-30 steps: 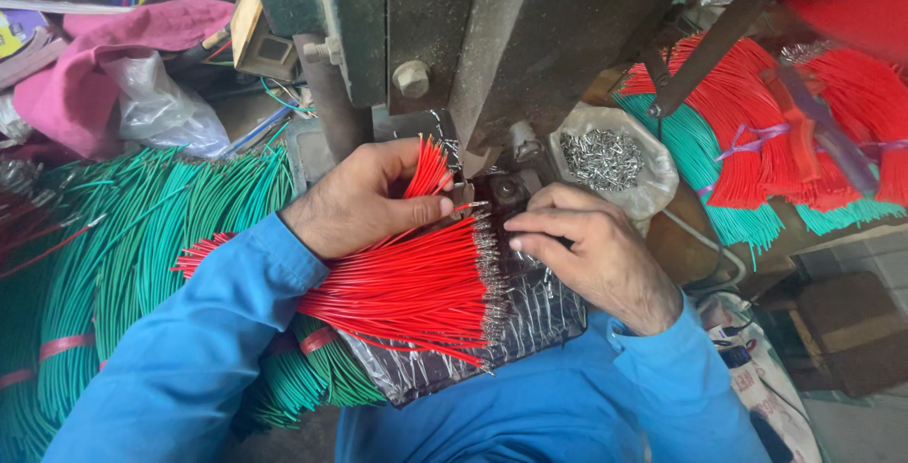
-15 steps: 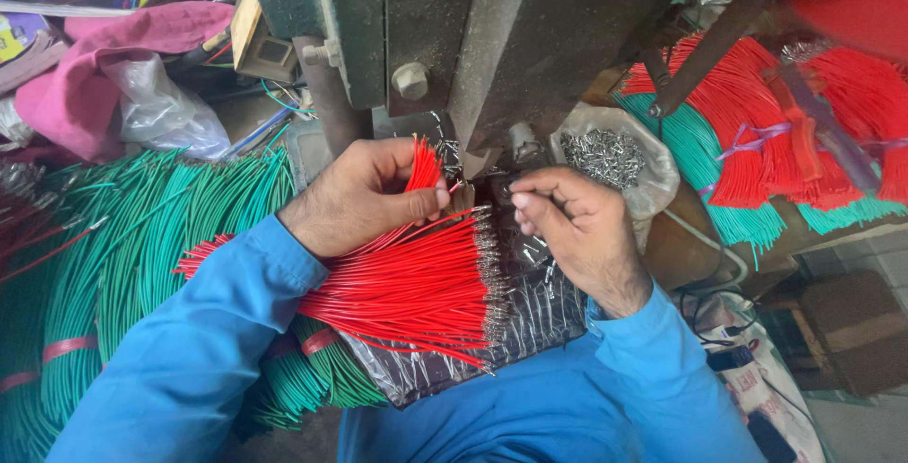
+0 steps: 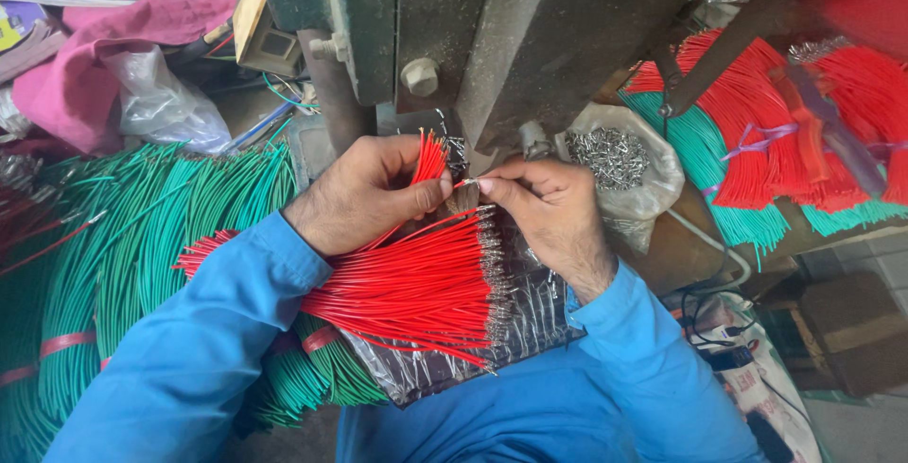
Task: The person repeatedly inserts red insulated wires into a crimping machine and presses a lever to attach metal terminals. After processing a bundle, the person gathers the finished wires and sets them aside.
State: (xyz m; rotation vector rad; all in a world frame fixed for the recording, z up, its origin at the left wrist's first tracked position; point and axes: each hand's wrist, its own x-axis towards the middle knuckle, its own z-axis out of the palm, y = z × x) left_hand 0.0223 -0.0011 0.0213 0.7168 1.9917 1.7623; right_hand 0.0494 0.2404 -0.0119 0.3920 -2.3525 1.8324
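Red wires (image 3: 416, 283) in both hands

Red and green wires crowd a grey-green machine

A fan of bright red wires (image 3: 416, 283) with silvery metal tips lies on a shiny silver-grey plastic sheet (image 3: 530, 321), between two sky-blue sleeves (image 3: 199, 349); a small red bunch (image 3: 430, 158) stands at the left hand (image 3: 364, 193). Teal-green wires (image 3: 142, 236), banded in pinkish red, spread at left. The dark grey-green machine (image 3: 492, 28) carries a pale bolt. A translucent whitish bag (image 3: 624, 174) shows glinting silver metal pieces. At right, red and teal bundles (image 3: 747, 141) are tied with purple strips. A magenta-pink cloth (image 3: 104, 56) lies at upper left.
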